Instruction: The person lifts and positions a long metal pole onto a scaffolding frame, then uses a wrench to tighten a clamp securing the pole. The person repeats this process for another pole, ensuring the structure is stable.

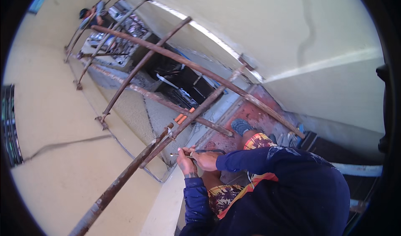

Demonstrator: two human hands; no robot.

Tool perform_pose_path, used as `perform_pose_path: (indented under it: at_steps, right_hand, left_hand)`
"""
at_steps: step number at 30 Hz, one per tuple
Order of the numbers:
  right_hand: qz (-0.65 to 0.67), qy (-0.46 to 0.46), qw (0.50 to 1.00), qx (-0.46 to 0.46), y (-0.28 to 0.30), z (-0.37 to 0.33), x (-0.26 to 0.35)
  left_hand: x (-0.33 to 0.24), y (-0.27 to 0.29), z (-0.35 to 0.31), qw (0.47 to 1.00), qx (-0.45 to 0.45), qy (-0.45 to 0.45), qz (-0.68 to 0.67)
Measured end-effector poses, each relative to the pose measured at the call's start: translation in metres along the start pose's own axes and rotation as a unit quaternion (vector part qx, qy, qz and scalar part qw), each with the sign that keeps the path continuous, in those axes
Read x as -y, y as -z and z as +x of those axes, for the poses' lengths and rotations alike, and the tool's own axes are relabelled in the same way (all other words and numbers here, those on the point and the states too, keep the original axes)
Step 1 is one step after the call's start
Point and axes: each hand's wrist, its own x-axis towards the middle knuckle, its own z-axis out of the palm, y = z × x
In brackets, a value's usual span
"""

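Observation:
My left hand [186, 165] and my right hand [206, 160] are together at the lower middle, both closed. Their fingers pinch a small, thin piece whose pale tip [171, 154] sticks out to the left. A dark curved strip [215, 151], like a handle or cable, shows along the top of my right hand. The fingers hide most of what is held, so its kind cannot be told. Just beyond my hands stands a rusty scaffold pipe [121, 186], with a pale tie [169, 131] around its upper end.
Rusty pipes [200, 67] form a slanting frame ahead. Orange blocks [184, 116] lie behind it. A person [90, 17] is at the far upper left beside a cluttered ledge [125, 54]. Cream walls [54, 127] rise on both sides. My shoe [240, 126] rests on a reddish surface [261, 104].

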Motion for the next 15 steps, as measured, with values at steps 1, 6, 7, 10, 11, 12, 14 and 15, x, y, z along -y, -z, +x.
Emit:
perform_pose_path:
  at_steps: [1, 6, 7, 10, 11, 12, 14, 15]
  right_hand:
    - [0.019, 0.034, 0.999, -0.037, -0.006, -0.004, 0.011]
    - [0.030, 0.074, 0.942, -0.325, 0.028, -0.099, -0.129]
    - [0.057, 0.070, 0.924, -0.371, 0.042, -0.103, -0.169]
    - [-0.010, -0.166, 0.825, -0.541, 0.055, -0.119, -0.343]
    - [-0.081, -0.208, 0.852, -0.474, 0.085, -0.141, -0.360]
    - [-0.050, -0.315, 0.834, -0.450, 0.097, -0.155, -0.397]
    - [-0.054, -0.446, 0.770, -0.453, 0.084, -0.178, -0.484]
    - [-0.078, -0.476, 0.765, -0.426, 0.078, -0.185, -0.522]
  left_hand:
    - [-0.006, 0.009, 0.004, 0.999, -0.021, -0.009, -0.026]
    - [0.022, -0.037, -0.046, 0.977, -0.092, 0.087, -0.171]
    - [0.020, -0.021, -0.046, 0.979, -0.107, 0.100, -0.144]
    - [0.028, 0.015, -0.046, 0.979, -0.149, 0.135, -0.032]
    - [0.036, 0.033, -0.048, 0.973, -0.189, 0.132, -0.010]
    - [0.042, 0.047, -0.041, 0.973, -0.189, 0.134, 0.011]
    - [0.048, 0.050, -0.025, 0.972, -0.195, 0.128, 0.030]
    - [0.050, 0.054, -0.019, 0.972, -0.199, 0.121, 0.020]
